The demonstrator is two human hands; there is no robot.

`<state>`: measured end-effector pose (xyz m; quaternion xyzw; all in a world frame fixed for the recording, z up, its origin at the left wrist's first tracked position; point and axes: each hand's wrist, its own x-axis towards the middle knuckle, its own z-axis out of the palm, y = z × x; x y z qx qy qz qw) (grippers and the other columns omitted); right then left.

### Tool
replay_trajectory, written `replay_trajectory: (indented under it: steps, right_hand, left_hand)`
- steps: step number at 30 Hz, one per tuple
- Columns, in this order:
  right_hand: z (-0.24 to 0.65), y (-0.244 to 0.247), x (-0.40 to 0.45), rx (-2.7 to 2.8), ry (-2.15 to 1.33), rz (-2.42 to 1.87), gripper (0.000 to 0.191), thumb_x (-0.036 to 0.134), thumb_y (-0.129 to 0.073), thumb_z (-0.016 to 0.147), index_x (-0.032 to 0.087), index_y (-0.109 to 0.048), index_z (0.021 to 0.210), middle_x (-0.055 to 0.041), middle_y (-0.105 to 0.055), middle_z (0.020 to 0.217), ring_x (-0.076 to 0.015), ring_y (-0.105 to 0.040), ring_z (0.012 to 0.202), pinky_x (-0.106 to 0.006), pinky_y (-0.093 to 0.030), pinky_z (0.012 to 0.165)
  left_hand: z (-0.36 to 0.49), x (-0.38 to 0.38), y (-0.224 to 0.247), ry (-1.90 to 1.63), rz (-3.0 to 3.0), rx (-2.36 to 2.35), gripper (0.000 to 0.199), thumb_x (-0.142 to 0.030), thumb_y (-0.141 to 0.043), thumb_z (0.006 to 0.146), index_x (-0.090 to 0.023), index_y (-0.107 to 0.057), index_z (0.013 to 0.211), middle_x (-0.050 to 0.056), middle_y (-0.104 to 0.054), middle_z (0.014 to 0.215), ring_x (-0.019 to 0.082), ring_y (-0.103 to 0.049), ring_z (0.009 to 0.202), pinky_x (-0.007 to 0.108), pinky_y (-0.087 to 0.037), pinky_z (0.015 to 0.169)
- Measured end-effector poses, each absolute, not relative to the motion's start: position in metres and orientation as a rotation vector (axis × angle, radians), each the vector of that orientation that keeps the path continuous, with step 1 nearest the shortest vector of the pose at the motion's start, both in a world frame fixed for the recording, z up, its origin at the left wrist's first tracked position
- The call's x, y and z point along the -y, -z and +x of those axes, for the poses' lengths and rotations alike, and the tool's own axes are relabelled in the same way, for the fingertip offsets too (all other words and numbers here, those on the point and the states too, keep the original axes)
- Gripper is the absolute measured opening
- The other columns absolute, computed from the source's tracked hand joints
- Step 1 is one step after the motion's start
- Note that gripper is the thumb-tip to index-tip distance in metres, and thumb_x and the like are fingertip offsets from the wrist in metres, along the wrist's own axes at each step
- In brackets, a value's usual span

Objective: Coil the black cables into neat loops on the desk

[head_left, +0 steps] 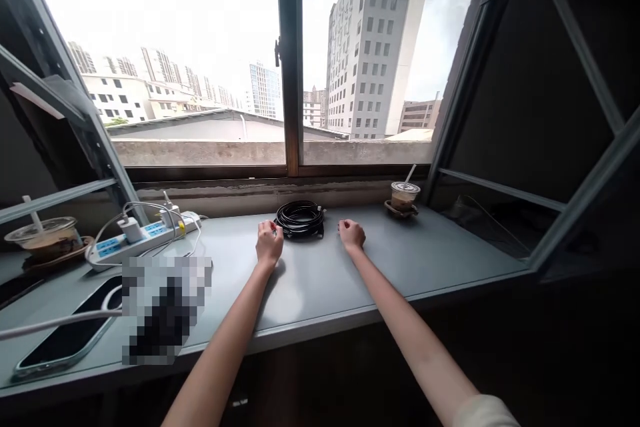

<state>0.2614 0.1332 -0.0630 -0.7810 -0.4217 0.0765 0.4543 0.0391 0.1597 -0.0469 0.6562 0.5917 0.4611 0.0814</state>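
Note:
A coil of black cable point(300, 219) lies on the grey tabletop below the window, with a small pale tie or tag at its right side. Close against its left side, my left hand point(270, 242) rests with the fingers curled in; what they may hold is hidden. My right hand point(352, 235) is apart from the coil, to its right, with fingers also bent closed. A small dark bit shows at those fingertips, too small to name.
A lidded drink cup point(404, 196) with a straw stands at the back right. On the left are a power strip point(150, 239) with plugged chargers, another cup point(50, 240), a phone point(70, 333) and a blurred-out item point(167, 310). Metal frame posts flank both sides.

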Motion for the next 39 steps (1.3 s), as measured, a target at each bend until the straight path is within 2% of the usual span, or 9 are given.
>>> replay_trajectory:
  steps: [6, 13, 17, 21, 24, 28, 32, 35, 39]
  right_hand:
    - [0.252, 0.071, -0.126, 1.213, -0.086, -1.977, 0.036, 0.017, -0.049, 0.077, 0.014, -0.061, 0.111, -0.0103, -0.061, 0.111, -0.0208, -0.054, 0.103, -0.027, -0.035, 0.087]
    - [0.253, 0.078, -0.141, 1.340, -0.056, -2.006, 0.027, 0.019, -0.047, 0.080, 0.019, -0.064, 0.100, -0.0082, -0.059, 0.109, -0.0211, -0.052, 0.103, -0.031, -0.033, 0.089]
    - [0.254, 0.076, -0.155, 1.409, -0.058, -2.024, 0.024, 0.023, -0.049, 0.080, 0.017, -0.065, 0.097, -0.0104, -0.058, 0.110, -0.0245, -0.050, 0.104, -0.035, -0.031, 0.089]
    - [0.264, 0.073, -0.170, 1.478, -0.093, -1.991, 0.023, 0.021, -0.047, 0.082, 0.018, -0.065, 0.095, -0.0087, -0.057, 0.108, -0.0217, -0.051, 0.101, -0.032, -0.033, 0.085]
    - [0.272, 0.075, -0.184, 1.467, -0.097, -1.972, 0.021, 0.018, -0.045, 0.082, 0.017, -0.065, 0.088, -0.0087, -0.058, 0.104, -0.0209, -0.052, 0.099, -0.032, -0.034, 0.083]
    - [0.271, 0.080, -0.206, 1.434, -0.073, -1.934, 0.018, 0.015, -0.048, 0.079, 0.014, -0.064, 0.087, -0.0133, -0.057, 0.104, -0.0270, -0.047, 0.106, -0.039, -0.030, 0.089]
    - [0.271, 0.083, -0.229, 1.373, -0.146, -1.832, 0.015, 0.012, -0.049, 0.076, 0.013, -0.063, 0.080, -0.0155, -0.058, 0.103, -0.0290, -0.046, 0.107, -0.041, -0.030, 0.091]
    - [0.278, 0.082, -0.245, 1.258, -0.260, -1.715, 0.011, 0.012, -0.051, 0.071, 0.015, -0.061, 0.074, -0.0138, -0.059, 0.099, -0.0278, -0.050, 0.105, -0.039, -0.034, 0.091]
    - [0.290, 0.080, -0.257, 1.008, -0.446, -1.517, 0.019, 0.023, -0.055, 0.067, 0.016, -0.058, 0.085, -0.0121, -0.062, 0.093, -0.0254, -0.057, 0.093, -0.034, -0.044, 0.081]
  left_hand:
    - [0.049, -0.143, 0.034, -1.511, 2.064, -1.631, 0.009, -0.025, -0.035, 0.084, -0.021, -0.043, 0.082, 0.009, -0.047, 0.096, 0.023, -0.050, 0.091, 0.034, -0.043, 0.074]
    - [0.057, -0.137, 0.034, -1.500, 2.295, -1.438, 0.008, -0.026, -0.038, 0.083, -0.022, -0.045, 0.080, 0.007, -0.049, 0.093, 0.023, -0.049, 0.092, 0.036, -0.043, 0.079]
    - [0.049, -0.141, 0.037, -1.473, 2.217, -1.532, 0.011, -0.025, -0.035, 0.084, -0.021, -0.045, 0.080, 0.008, -0.049, 0.093, 0.023, -0.048, 0.092, 0.038, -0.043, 0.081]
    - [0.037, -0.147, 0.042, -1.456, 2.058, -1.669, 0.014, -0.027, -0.033, 0.083, -0.021, -0.044, 0.078, 0.009, -0.048, 0.093, 0.024, -0.048, 0.092, 0.039, -0.041, 0.083]
    - [0.032, -0.155, 0.049, -1.411, 1.965, -1.695, 0.017, -0.031, -0.034, 0.082, -0.021, -0.045, 0.074, 0.007, -0.050, 0.086, 0.022, -0.050, 0.085, 0.037, -0.041, 0.078]
    - [0.028, -0.170, 0.057, -1.335, 1.884, -1.622, 0.028, -0.039, -0.037, 0.080, -0.021, -0.042, 0.060, 0.002, -0.049, 0.066, 0.018, -0.049, 0.066, 0.031, -0.039, 0.066]
    - [0.026, -0.186, 0.059, -1.425, 1.751, -1.585, 0.030, -0.042, -0.031, 0.081, -0.021, -0.033, 0.059, 0.000, -0.043, 0.062, 0.015, -0.045, 0.063, 0.027, -0.036, 0.061]
    - [0.026, -0.199, 0.060, -1.472, 1.653, -1.519, 0.028, -0.043, -0.034, 0.079, -0.021, -0.037, 0.063, -0.001, -0.043, 0.061, 0.014, -0.043, 0.059, 0.025, -0.034, 0.056]
    - [0.026, -0.217, 0.062, -1.581, 1.438, -1.423, 0.027, -0.044, -0.033, 0.077, -0.021, -0.040, 0.066, -0.002, -0.043, 0.061, 0.012, -0.040, 0.052, 0.024, -0.032, 0.050]
